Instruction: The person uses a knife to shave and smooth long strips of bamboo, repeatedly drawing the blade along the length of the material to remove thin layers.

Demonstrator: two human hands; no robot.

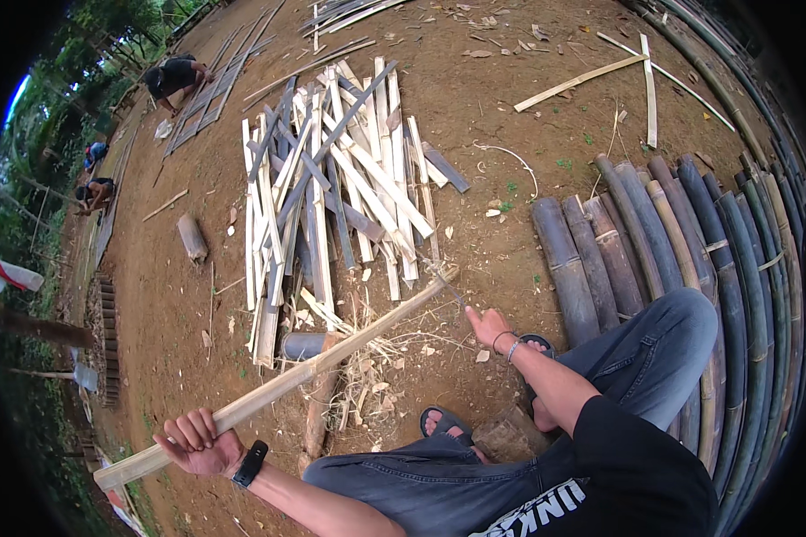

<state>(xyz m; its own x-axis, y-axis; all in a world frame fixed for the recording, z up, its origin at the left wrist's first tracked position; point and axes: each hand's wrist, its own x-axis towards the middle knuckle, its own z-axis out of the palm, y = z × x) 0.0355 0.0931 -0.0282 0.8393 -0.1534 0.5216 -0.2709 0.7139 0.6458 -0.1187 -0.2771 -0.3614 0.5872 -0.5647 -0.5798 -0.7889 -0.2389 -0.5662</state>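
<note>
A: From where we stand, where do you see the long, pale, flat strip of split bamboo (331,352)?

B: It goes slantwise, from eight o'clock up to just right of the middle. On its way it crosses over the upper end of a rough, brown wooden log (320,412), at seven o'clock.

A: And the hands?

B: The left hand (208,445), between seven and eight o'clock, is half closed; its fingers bend around the strip near the lower end and have hold of it. The right hand (488,328), at four o'clock, is closed around a thin, dark tool (457,293), similar to a knife.

A: Does this tool touch the strip?

B: It is at the upper end, but I cannot tell if it touches. Its handle is hidden inside the fist.

A: What lies around?

B: At eleven o'clock, a disordered pile of pale and dark split bamboo (318,197) on the brown earth ground (439,98). Thin, curly, pale shavings (363,380) are scattered beside the log. At three o'clock, thick, dark bamboo poles (569,273) lie side by side.

A: And farther away?

B: At ten o'clock, a co-worker in dark clothes (177,76) bends over a flat bamboo lattice (188,132).
</note>
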